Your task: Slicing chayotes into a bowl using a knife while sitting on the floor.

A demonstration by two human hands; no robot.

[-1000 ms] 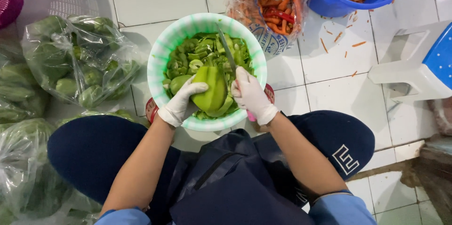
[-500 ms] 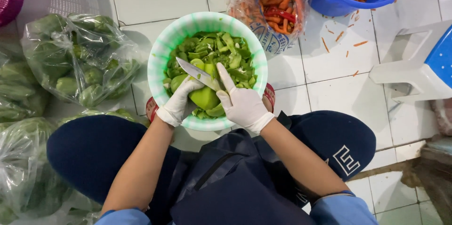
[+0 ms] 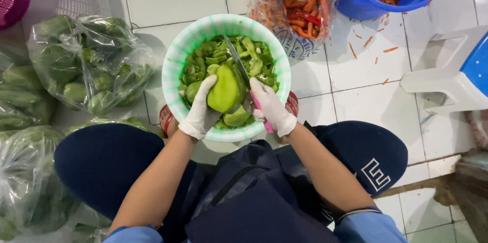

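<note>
— Two gloved hands over one bowl (image 3: 173,78), and the knife (image 3: 238,62) runs right between them. What worries you?

— The left hand (image 3: 203,108). Its fingers are curled round the green pepper (image 3: 226,89), holding it above the heap of cut pieces in the middle of the bowl. The blade rests against the pepper's right side, close to those fingertips. If the skin is slick and the knife skids, I'd judge it would go toward the glove.

— And the right hand (image 3: 272,108)?

— Closed tight on the pink handle, near the bowl's lower right rim. Firm enough, but the pepper is cut in the air, with no board under it, so a hard push could twist it out of the grip.

— Where would it fall?

— Probably into the bowl, or over the near rim onto the apron (image 3: 254,197).

— Is the bowl itself steady?

— It sits on the floor tiles (image 3: 366,85) between the knees, touching nothing firm that I can see. A heavy press on one rim might tip it toward the bags of peppers (image 3: 86,62) at the left.
</note>
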